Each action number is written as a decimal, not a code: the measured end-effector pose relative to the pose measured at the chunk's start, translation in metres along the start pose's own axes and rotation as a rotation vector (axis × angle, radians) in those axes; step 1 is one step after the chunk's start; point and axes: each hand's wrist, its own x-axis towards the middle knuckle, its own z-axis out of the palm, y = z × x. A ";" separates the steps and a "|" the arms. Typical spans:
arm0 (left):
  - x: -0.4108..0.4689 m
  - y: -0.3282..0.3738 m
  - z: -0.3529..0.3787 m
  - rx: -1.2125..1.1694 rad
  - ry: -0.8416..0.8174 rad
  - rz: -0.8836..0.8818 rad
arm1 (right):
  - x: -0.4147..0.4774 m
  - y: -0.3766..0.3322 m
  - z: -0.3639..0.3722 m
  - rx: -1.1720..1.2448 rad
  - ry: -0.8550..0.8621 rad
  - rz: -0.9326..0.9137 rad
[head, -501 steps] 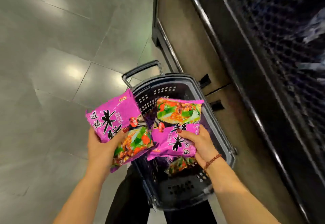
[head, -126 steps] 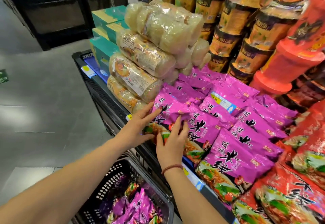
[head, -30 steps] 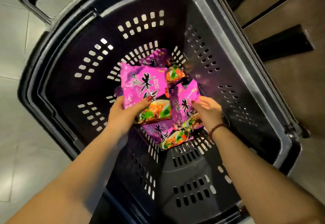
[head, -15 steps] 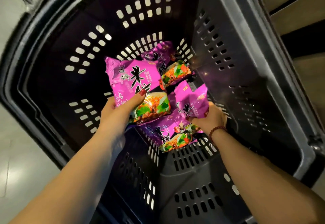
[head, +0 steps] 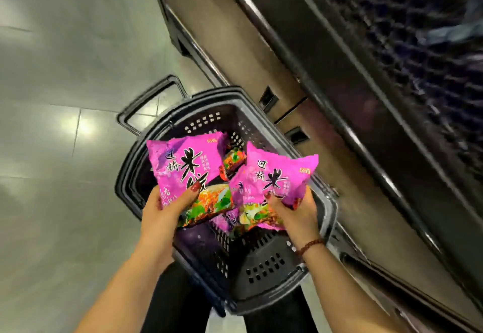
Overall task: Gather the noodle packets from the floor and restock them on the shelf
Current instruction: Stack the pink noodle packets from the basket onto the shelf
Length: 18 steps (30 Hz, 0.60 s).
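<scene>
Head view: left hand (head: 167, 210) thumb-pinches a purple noodle packet (head: 188, 173); right hand (head: 296, 211) grips a second packet (head: 278, 178); both above the black basket (head: 261, 278).
Handling: likely light, crinkly, slippery film over brittle noodles; hold by edges.
Hidden: fingers behind packets; loose packets (head: 234, 161) below, count unclear; shelf unit (head: 261, 45) top cut off.

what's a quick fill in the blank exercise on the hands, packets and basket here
The left hand grips the left packet with its ____ across the printed front.
The right hand, gripping the right packet, wears a beaded ____ at the wrist.
Both packets are above the dark basket, which stands on the tiled ____.
Missing words: thumb; bracelet; floor.
</scene>
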 end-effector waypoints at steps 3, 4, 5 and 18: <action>-0.046 0.049 -0.008 0.056 -0.063 0.034 | -0.056 -0.063 -0.021 0.154 0.031 -0.082; -0.060 0.068 -0.010 0.056 -0.097 0.046 | -0.072 -0.083 -0.028 0.183 0.058 -0.125; -0.074 0.084 -0.011 0.062 -0.126 0.059 | -0.089 -0.100 -0.035 0.218 0.078 -0.156; -0.206 0.190 0.027 0.146 -0.431 0.237 | -0.226 -0.201 -0.142 0.459 0.358 -0.329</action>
